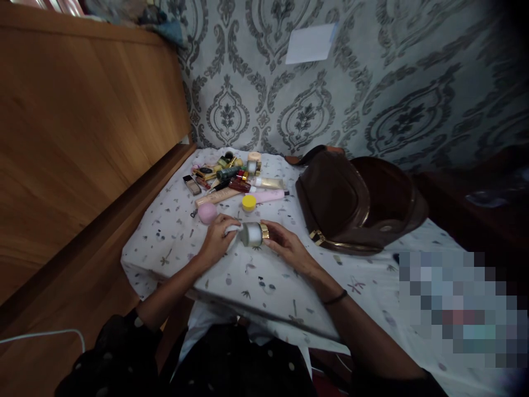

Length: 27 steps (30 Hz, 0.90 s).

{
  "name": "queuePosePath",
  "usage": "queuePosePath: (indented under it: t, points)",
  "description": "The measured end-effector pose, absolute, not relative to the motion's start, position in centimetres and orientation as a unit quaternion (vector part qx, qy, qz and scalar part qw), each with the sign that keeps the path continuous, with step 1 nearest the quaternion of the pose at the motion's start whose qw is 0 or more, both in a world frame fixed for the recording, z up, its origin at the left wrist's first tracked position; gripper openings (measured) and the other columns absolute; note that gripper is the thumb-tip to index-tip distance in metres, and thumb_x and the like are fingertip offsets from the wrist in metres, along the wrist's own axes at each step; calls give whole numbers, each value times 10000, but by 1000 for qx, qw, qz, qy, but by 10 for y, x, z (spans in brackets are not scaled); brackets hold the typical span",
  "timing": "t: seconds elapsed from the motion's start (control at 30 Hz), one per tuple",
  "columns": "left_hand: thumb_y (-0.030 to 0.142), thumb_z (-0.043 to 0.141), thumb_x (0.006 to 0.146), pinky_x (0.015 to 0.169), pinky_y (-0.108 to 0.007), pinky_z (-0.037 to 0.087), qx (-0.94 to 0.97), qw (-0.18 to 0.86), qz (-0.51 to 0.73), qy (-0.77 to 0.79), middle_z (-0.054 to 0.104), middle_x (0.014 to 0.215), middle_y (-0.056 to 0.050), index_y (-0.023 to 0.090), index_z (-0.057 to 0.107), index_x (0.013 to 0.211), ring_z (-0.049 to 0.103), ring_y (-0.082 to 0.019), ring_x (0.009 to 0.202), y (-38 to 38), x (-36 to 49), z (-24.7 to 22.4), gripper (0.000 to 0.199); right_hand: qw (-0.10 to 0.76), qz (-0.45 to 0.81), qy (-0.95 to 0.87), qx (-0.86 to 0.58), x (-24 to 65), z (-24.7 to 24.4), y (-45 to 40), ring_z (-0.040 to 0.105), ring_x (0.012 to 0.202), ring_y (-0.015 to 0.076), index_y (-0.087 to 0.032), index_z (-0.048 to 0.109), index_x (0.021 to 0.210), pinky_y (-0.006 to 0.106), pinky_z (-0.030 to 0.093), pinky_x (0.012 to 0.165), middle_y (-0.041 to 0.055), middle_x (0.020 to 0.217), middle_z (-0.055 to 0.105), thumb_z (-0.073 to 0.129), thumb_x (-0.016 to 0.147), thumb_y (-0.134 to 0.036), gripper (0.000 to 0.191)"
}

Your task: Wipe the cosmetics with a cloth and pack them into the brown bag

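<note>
A frosted glass cosmetic jar [250,234] with a gold lid lies on its side in the air just over the cloth, its lid toward the right. The fingers of my right hand [289,249] are closed around the gold lid. Pinched in my left hand [218,238] is a white wipe [233,228], close against the base of the jar. Just beyond my left hand sits a round pink container [207,212]. A small jar with a yellow lid [248,203] stands behind the glass jar.
Makeup tubes and bottles [231,175] lie heaped toward the wall. At the right rests a large brown leather bag [355,204]. The patterned cloth [243,286] covers the table, and a wooden cabinet [91,99] rises on the left. A blurred patch hides the lower right.
</note>
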<state>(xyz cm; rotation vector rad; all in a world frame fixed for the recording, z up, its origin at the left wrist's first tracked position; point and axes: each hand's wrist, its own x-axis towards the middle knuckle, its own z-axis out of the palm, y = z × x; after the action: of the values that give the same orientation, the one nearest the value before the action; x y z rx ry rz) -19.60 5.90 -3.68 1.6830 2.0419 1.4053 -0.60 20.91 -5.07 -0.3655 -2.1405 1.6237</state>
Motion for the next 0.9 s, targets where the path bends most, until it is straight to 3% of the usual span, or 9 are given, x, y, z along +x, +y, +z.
queuePosePath:
  t: [0.4, 0.9]
  points:
    - [36, 548, 811, 877, -349, 502, 606, 67, 376, 698, 563, 972, -38, 204, 651, 944, 585, -211, 945, 53, -185, -34, 237, 225, 554, -791, -126, -6, -54, 210, 617, 1084, 250, -220, 517, 1310, 431, 510, 977, 103, 1235, 616, 645, 869, -525, 552]
    - [81, 546, 869, 800, -307, 495, 635, 90, 335, 690, 545, 951, -23, 218, 584, 940, 580, -190, 881, 24, -163, -15, 159, 239, 543, -798, -106, -7, -47, 206, 609, 1119, 251, -214, 502, 1285, 408, 503, 935, 106, 1235, 631, 641, 881, -474, 500]
